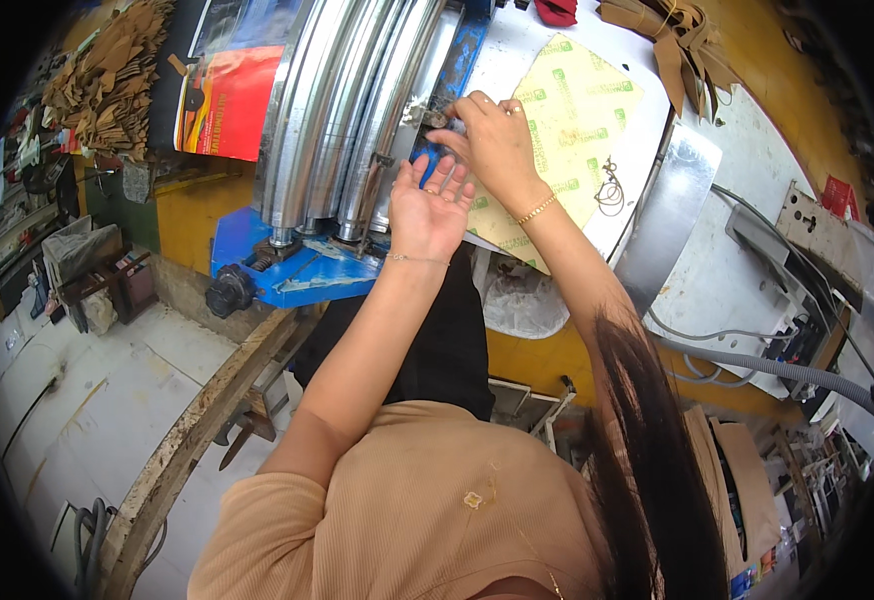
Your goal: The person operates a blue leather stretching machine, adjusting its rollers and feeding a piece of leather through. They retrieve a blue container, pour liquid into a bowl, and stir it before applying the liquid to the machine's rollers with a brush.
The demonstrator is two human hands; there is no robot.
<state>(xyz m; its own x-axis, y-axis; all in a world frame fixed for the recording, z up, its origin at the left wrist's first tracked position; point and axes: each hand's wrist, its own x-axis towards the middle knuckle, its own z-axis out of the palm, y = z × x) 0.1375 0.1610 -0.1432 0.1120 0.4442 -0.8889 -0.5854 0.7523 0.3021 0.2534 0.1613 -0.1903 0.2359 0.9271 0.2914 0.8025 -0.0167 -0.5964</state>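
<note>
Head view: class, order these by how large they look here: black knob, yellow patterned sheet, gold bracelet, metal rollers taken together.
Largest to smallest:
1. metal rollers, as a group
2. yellow patterned sheet, partly covered by the right arm
3. black knob
4. gold bracelet

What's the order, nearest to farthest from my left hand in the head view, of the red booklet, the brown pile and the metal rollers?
1. Metal rollers: just up and left of your left hand.
2. Red booklet: farther left, beyond the rollers.
3. Brown pile: farthest, toward the upper left.
</note>
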